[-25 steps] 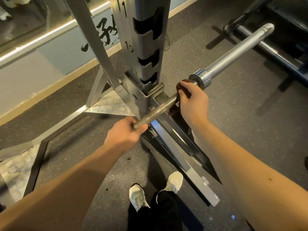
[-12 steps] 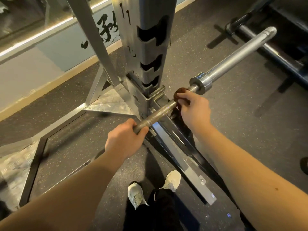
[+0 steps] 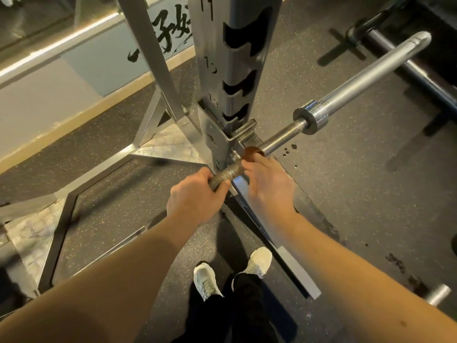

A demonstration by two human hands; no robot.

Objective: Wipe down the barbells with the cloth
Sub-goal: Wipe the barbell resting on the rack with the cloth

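Note:
A steel barbell [image 3: 284,134] runs from the centre up to the right, ending in a shiny sleeve [image 3: 366,78] behind a collar. My left hand [image 3: 195,201] grips its knurled shaft from above. Just beyond it, my right hand [image 3: 267,181] wraps a small brown cloth [image 3: 251,152] round the shaft; only a bit of the cloth shows past my fingertips. The two hands lie close together with a short knurled stretch between them.
A grey rack upright [image 3: 235,58] with hook slots stands right behind the bar, its base plates and floor rails [image 3: 277,243] spreading over the rubber floor. A second bar [image 3: 415,70] lies at the top right. My feet [image 3: 232,273] stand below the hands.
My right hand has slid the cloth down the shaft from the collar toward my left hand, baring the stretch near the collar. The left hand keeps its grip.

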